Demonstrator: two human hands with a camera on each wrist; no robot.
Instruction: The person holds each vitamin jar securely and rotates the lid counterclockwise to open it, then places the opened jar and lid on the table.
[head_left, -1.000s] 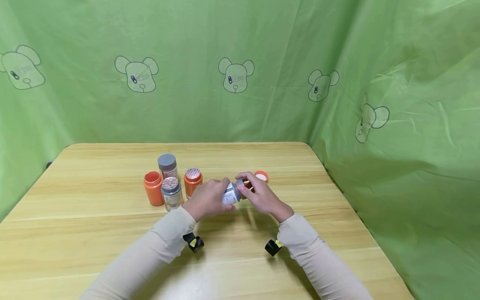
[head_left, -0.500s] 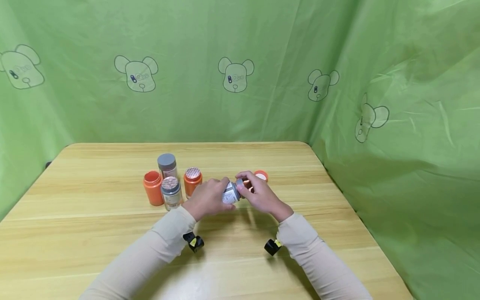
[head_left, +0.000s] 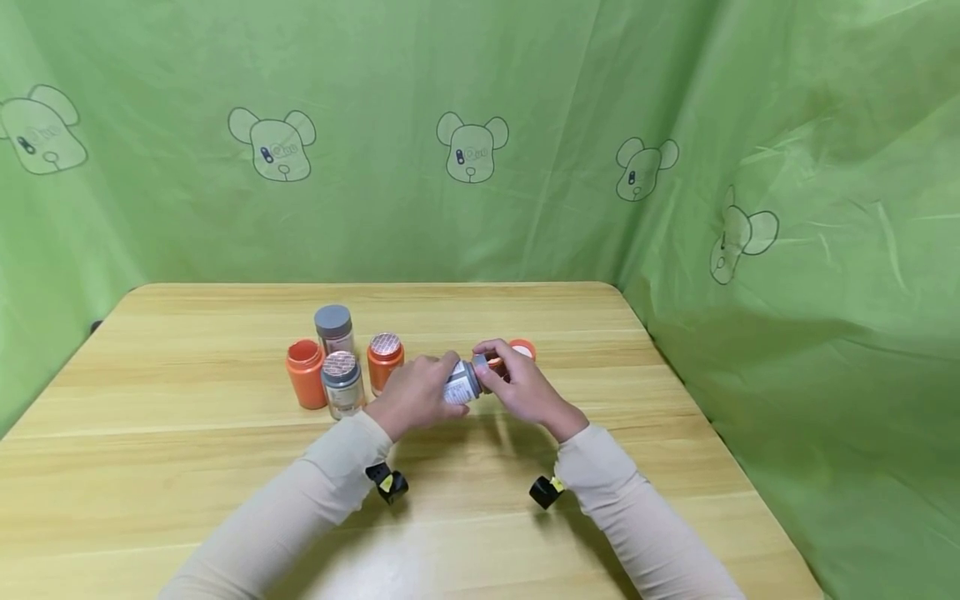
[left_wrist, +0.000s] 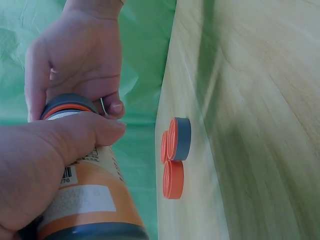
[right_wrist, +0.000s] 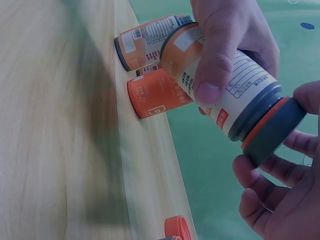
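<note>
Left hand [head_left: 422, 393]: fingers wrapped round tilted orange-and-white labelled cylindrical jar [right_wrist: 252, 82] | Right hand [head_left: 525, 390]: fingers gripping round dark-grey, orange-rimmed lid [right_wrist: 276, 133] at jar's mouth

The wood-grain table [head_left: 187, 492] bears four jars [head_left: 307, 385], three caps [left_wrist: 174, 180].

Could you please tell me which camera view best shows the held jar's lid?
The right wrist view: the lid appears large and side-on, with the right hand pinching it. The head view shows it small, partly hidden; the left wrist view, only a foreshortened arc.
</note>
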